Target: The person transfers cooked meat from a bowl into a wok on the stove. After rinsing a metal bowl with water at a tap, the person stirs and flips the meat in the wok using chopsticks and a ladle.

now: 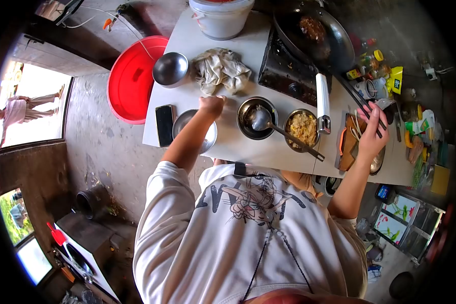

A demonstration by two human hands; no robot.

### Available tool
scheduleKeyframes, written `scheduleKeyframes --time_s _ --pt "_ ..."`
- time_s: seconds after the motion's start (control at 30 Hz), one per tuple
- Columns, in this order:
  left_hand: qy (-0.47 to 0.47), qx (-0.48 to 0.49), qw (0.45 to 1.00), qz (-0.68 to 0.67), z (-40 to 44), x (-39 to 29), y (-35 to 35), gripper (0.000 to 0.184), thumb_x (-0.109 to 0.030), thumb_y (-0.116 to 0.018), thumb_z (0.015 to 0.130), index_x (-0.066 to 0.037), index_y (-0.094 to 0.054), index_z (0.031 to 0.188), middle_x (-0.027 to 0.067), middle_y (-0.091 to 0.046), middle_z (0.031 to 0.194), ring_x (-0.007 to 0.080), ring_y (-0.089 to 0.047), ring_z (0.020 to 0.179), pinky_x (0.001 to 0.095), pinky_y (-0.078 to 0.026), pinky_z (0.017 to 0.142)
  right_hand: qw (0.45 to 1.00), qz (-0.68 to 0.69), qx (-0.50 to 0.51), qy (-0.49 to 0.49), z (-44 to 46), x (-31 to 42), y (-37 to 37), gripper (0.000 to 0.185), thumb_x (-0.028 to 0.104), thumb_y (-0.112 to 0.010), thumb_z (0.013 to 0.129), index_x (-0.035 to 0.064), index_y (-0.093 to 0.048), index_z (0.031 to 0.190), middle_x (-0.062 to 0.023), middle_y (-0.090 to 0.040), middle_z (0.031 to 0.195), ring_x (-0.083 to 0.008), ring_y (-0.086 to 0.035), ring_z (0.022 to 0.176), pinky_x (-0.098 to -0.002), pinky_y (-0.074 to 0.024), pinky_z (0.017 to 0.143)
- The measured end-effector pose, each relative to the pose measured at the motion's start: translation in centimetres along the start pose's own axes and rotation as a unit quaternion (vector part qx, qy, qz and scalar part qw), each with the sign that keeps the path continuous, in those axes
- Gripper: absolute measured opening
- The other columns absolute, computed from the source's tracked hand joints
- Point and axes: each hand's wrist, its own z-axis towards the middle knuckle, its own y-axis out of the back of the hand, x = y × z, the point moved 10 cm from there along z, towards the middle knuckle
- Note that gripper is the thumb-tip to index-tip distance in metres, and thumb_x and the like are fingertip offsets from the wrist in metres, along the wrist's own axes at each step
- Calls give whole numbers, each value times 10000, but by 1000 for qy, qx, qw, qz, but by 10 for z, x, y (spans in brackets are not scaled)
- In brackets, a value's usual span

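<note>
My right hand (372, 133) is closed around a pair of long black chopsticks (350, 91), tips slanting toward the wok (343, 39). Dark brown food (312, 29) lies in the wok, whose white handle (323, 96) points toward me. My left hand (212, 105) is a fist on the table, between a crumpled cloth (220, 68) and a metal bowl (205, 141) partly covered by my forearm; what it holds, if anything, is hidden. A ladle (261, 119) rests in a dark-lined bowl (243, 130), its handle crossing a bowl of yellowish, rice-like food (302, 128).
The wok sits over a black stove (281, 71). Also on the table (228, 152) are a phone (164, 125), a steel bowl (171, 70) and a white bucket (222, 20). A red basin (129, 86) stands left, seasoning bottles (372, 58) right. Outside the doorway stands a person (23, 109).
</note>
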Motion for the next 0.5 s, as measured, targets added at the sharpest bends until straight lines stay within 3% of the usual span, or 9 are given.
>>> scheduleKeyframes --time_s 0.03,0.1,0.2,0.27,0.4,0.43,0.47,0.5 --pt "-40 2 999 -37 -4 -1 7 340 -216 -598 695 -87 -571 1008 141 -629 890 300 -600 864 422 -435 759 1000 5 -16 -7 -2 -2 5 282 169 -459 897 -79 -560 984 -131 -609 881 -206 -621 749 -267 -481 664" --pt "34 -54 997 -53 14 32 5 196 -251 -567 682 -109 -641 795 159 -620 773 334 -595 793 415 -466 680 1000 -1 -18 -13 -3 -9 11 287 169 -456 899 -84 -550 997 -139 -603 906 -216 -621 752 -273 -483 668" --pt "36 -30 996 -80 26 46 3 192 -167 -529 713 -161 -640 871 145 -620 880 331 -591 834 391 -473 706 1000 5 -24 9 -3 -7 11 294 173 -453 901 -87 -544 1003 -144 -601 918 -217 -620 757 -277 -486 674" --pt "-31 -70 983 -170 19 36 17 163 -183 -527 714 -135 -640 821 161 -613 813 337 -587 771 401 -464 659 999 -12 -34 -4 -3 -8 9 328 196 -448 902 -105 -536 998 -169 -595 925 -244 -621 770 -298 -511 675" --pt "-105 -124 968 -189 44 30 -4 111 -168 -519 717 -77 -583 703 171 -581 686 346 -560 662 414 -433 582 998 9 -62 -21 -6 0 4 301 190 -460 898 -82 -548 992 -150 -600 909 -222 -618 764 -285 -500 681" --pt "-140 -92 950 -263 35 20 3 157 -197 -520 748 -59 -561 686 140 -569 609 295 -573 595 387 -440 547 998 2 -61 -32 -6 1 3 316 210 -463 898 -80 -547 994 -150 -600 906 -222 -617 763 -278 -500 681" --pt "-85 -41 942 -321 31 14 7 197 -240 -525 790 -55 -593 781 109 -563 567 222 -568 508 352 -444 506 996 23 -69 -50 -5 -2 4 322 216 -463 898 -79 -545 997 -152 -599 903 -223 -618 762 -275 -500 679" --pt "-105 -64 923 -366 28 8 14 247 -253 -522 820 -80 -598 978 91 -581 598 160 -551 467 322 -446 479 994 47 -76 -67 -5 -6 5 327 222 -463 899 -79 -542 1000 -154 -598 899 -223 -618 760 -271 -500 677"
